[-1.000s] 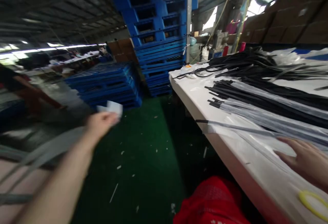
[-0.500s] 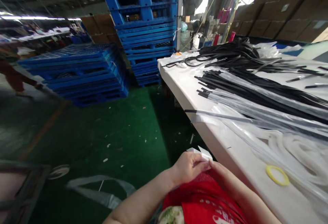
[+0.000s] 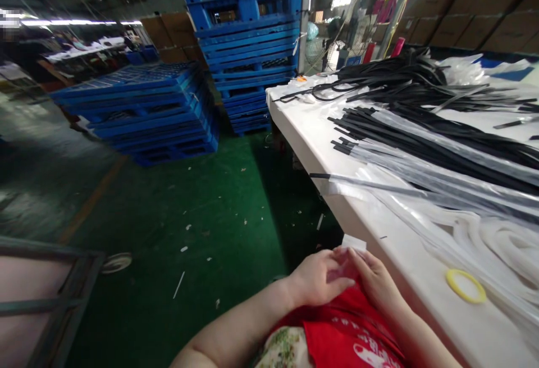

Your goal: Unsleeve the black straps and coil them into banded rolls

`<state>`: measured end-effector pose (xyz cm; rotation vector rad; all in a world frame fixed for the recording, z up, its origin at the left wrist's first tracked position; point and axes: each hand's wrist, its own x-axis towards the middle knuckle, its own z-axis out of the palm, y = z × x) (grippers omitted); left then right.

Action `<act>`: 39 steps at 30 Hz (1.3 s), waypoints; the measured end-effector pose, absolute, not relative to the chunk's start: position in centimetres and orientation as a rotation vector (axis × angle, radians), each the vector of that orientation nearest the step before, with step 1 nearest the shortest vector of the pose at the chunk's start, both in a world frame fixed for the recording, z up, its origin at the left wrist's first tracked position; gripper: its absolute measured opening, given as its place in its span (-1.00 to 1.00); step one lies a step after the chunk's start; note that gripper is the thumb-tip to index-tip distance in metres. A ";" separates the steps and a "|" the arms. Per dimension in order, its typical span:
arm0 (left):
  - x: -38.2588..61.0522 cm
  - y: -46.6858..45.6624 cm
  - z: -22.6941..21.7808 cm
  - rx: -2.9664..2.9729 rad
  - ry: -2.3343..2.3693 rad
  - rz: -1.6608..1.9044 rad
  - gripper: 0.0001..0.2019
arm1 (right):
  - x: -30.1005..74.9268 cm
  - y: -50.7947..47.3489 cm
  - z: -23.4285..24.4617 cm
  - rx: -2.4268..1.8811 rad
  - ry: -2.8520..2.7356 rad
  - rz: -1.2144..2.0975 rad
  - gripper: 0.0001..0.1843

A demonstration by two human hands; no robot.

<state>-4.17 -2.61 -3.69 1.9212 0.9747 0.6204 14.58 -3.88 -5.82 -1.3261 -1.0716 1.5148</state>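
From my end, I have both bare hands low in the near middle of the head view, close together against a red cloth apron [image 3: 349, 323] with white print, its lower part cut off. A small, flat white slip [image 3: 354, 242] pokes up between them, just left of the desk's near edge. The right hand [image 3: 377, 281] has its fingers closed at the slip's lower edge, which they hide from me. The left hand [image 3: 311, 279] is half curled, thumb extended; I cannot tell whether its fingers grip the slip or only the apron's folds.

Right of the hands, on the long white-topped desk [image 3: 406, 269], lies a flat yellow ring [image 3: 465, 286]. Beyond it are loosely coiled white bands [image 3: 505, 244], cut off at the right, and black straps [image 3: 421, 149] partly covered by cloudy plastic. One thin black strip [image 3: 320, 176] sticks out at the desk's left edge.

Far off stand blue plastic pallets [image 3: 252, 48], their top out of frame. At far left, a person [image 3: 50, 70] is too dark and blurred to make out.
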 end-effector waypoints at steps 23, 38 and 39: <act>-0.6 0.3 -1.8 0.900 1.059 0.866 -0.46 | 14.6 -5.2 -5.8 -1.335 -1.379 1.541 -0.46; -4.1 -5.2 -7.6 1.407 1.072 0.740 -0.61 | 14.8 -4.7 -8.6 -1.448 -1.738 1.447 -0.54; -4.1 -6.0 -8.8 1.355 1.069 0.765 -0.61 | 15.1 -4.7 -9.3 -1.433 -1.796 1.466 -0.56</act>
